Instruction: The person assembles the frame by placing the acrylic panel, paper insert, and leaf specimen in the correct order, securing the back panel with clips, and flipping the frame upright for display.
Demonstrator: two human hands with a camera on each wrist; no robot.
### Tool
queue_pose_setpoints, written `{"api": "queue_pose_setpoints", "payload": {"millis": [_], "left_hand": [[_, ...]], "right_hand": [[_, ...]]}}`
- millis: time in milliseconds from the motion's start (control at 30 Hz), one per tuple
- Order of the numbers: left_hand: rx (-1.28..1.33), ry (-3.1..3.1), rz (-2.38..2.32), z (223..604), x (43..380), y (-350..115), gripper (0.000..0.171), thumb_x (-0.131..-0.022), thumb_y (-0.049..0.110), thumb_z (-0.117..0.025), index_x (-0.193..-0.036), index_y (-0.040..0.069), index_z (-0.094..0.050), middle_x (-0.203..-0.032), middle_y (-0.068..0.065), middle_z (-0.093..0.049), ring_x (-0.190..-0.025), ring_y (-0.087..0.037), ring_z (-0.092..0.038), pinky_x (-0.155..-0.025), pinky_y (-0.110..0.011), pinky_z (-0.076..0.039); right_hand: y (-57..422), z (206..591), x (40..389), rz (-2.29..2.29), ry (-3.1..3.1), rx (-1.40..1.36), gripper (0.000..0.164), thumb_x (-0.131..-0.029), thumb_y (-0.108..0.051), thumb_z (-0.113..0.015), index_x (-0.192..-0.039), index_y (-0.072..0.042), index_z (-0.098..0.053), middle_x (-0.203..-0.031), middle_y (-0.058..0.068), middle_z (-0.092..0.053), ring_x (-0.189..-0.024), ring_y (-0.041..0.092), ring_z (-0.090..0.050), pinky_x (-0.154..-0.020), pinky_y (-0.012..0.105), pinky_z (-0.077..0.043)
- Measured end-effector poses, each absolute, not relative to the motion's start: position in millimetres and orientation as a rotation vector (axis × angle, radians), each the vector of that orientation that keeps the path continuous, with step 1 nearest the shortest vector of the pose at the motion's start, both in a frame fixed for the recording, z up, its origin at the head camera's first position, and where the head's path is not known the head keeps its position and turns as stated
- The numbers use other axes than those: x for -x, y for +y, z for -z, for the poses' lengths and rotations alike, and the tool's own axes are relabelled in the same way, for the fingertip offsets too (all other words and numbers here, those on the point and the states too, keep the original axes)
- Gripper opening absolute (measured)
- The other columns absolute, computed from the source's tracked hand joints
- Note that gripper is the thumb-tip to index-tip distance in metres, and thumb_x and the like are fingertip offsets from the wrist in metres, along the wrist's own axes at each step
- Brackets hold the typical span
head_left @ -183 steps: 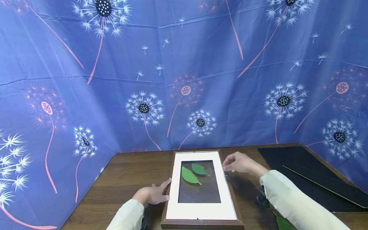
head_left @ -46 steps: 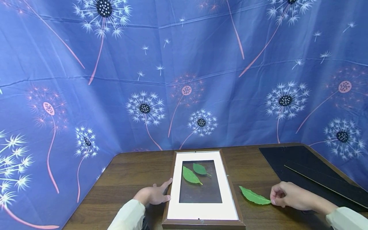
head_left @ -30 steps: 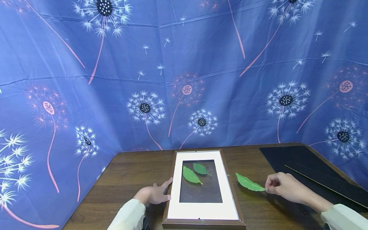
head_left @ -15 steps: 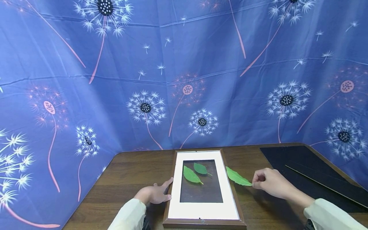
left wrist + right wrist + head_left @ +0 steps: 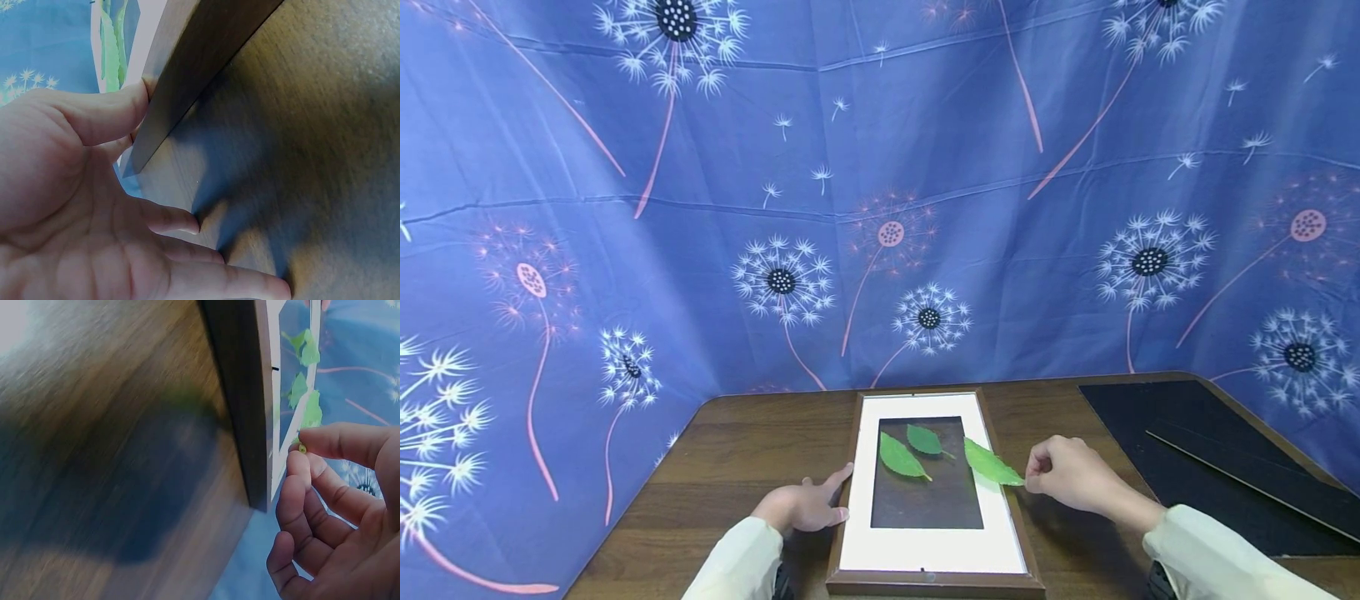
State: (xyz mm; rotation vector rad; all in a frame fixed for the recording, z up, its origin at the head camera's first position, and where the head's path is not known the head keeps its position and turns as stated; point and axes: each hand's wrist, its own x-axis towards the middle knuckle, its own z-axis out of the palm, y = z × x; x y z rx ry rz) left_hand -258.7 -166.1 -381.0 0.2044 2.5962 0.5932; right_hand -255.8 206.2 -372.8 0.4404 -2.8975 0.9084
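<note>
My right hand point(image 5: 1067, 471) pinches the stem end of a green leaf point(image 5: 991, 463) between thumb and index finger. The leaf's tip reaches over the right border of the white mat point(image 5: 932, 550) in a brown picture frame point(image 5: 936, 582). In the right wrist view the cut stem point(image 5: 302, 449) shows between the fingertips. Two more leaves lie in the dark window: a larger light green leaf point(image 5: 901, 457) and a smaller darker leaf point(image 5: 925, 440). My left hand point(image 5: 805, 507) touches the frame's left side with thumb and index finger; its other fingers point(image 5: 228, 282) rest straight on the wood.
The frame lies on a brown wooden table point(image 5: 760, 442). Black boards point(image 5: 1210, 450) lie at the right, one over another. Behind the table hangs a blue cloth point(image 5: 850, 167) with a dandelion print.
My right hand first was at the frame's right edge, then held the leaf near the boards. It has since carried the leaf left, over the frame's edge. The left hand stays put.
</note>
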Motion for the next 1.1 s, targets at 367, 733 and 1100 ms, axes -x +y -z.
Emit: {"api": "queue_pose_setpoints", "payload": {"millis": [367,733,1100], "left_hand": [[-0.218,2.596,-0.563,376,256,-163,0.068,-0.104,0.025,-0.056,-0.161,0.013,-0.021,-0.154,-0.034,-0.034,-0.146,-0.058,-0.016,-0.111,-0.074,-0.017],[-0.201,2.611,-0.558,376,255,-161,0.067,-0.104,0.025,-0.057,-0.160,0.014,-0.023,-0.153,-0.039,-0.030,-0.146,-0.057,-0.018,-0.111,-0.074,-0.020],[-0.198,2.611,-0.543,375,255,-162,0.067,-0.104,0.025,-0.057,-0.160,0.014,-0.023,-0.153,-0.037,-0.033,-0.147,-0.056,-0.018,-0.111,-0.074,-0.019]], "right_hand": [[173,376,256,-0.868,-2.930,-0.426,0.022,-0.078,-0.003,-0.077,-0.067,-0.015,-0.063,-0.061,-0.004,-0.053,-0.052,0.011,-0.041,-0.050,0.025,-0.032],[152,379,258,-0.805,-2.951,-0.396,0.022,-0.075,-0.001,-0.078,-0.065,-0.013,-0.062,-0.059,-0.002,-0.053,-0.051,0.013,-0.046,-0.049,0.026,-0.034],[140,380,256,-0.801,-2.963,-0.403,0.021,-0.072,-0.002,-0.075,-0.062,-0.014,-0.061,-0.061,-0.003,-0.054,-0.052,0.014,-0.047,-0.048,0.026,-0.032]]}}
